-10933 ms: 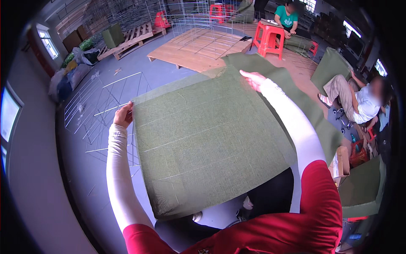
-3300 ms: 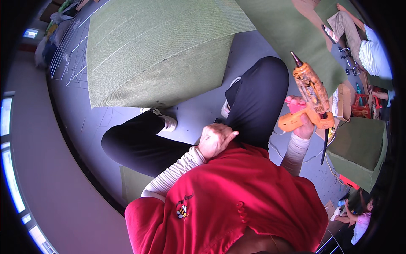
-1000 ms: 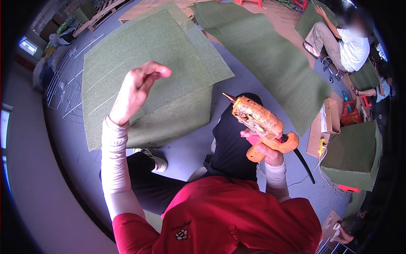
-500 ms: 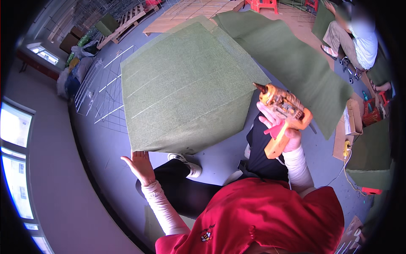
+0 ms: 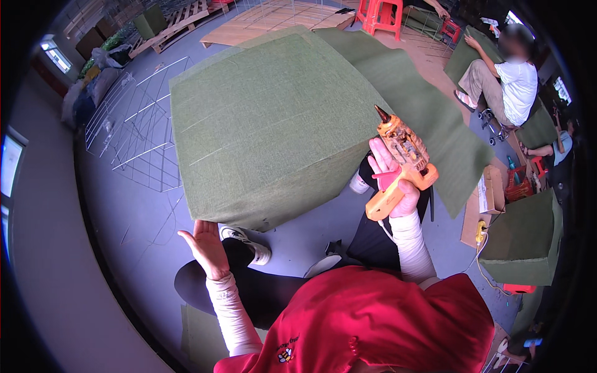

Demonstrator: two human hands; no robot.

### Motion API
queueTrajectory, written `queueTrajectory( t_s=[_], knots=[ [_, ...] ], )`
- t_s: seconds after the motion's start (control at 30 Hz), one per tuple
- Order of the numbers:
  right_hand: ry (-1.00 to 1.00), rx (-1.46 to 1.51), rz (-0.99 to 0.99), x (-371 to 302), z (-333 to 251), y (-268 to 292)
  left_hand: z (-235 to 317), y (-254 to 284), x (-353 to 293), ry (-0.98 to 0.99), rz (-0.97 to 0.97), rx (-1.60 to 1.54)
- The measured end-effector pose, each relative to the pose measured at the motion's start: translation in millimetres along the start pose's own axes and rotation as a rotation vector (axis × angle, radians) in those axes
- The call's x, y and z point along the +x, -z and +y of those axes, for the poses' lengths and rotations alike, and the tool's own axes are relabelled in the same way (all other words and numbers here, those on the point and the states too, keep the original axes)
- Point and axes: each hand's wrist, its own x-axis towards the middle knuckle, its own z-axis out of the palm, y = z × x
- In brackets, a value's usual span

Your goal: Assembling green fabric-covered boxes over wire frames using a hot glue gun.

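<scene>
In front of me stands a large box-like form covered in green mesh fabric [image 5: 273, 118], its top tilted and one side facing me. My left hand [image 5: 210, 248] is open, palm up, with its fingertips at the near left lower corner of the cover. In my right hand [image 5: 407, 198] rests an orange hot glue gun [image 5: 404, 140], its surface stained. Its dark nozzle points up and left beside the form's right corner. The thumb lies over the handle, while the other fingers extend partly behind the gun near the red trigger.
Green sheet [image 5: 429, 112] spreads behind the form. Wire frames [image 5: 146, 127] lie on the floor at left. A person in a white shirt [image 5: 519, 90] sits at far right, near a cardboard box [image 5: 491, 189]. Another green-covered block [image 5: 519, 236] stands beside a power cord. Red stools [image 5: 380, 18] are behind.
The whole view has shifted, showing more of the right side and the seated person. Both hands keep nearly the same places against the green form, and the glue gun stays in my right hand.
</scene>
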Motion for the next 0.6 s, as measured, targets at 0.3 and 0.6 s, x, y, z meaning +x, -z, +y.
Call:
queueTrajectory(
  t_s=[0.3, 0.6],
  knots=[
    [0.056, -0.176, 0.2, -34, -27, 36, 27, -102, -21, -0.723, 0.013, 0.936],
    [-0.084, -0.302, 0.166, -57, -24, 49, -41, -214, 8, -0.918, -0.638, 1.191]
  ],
)
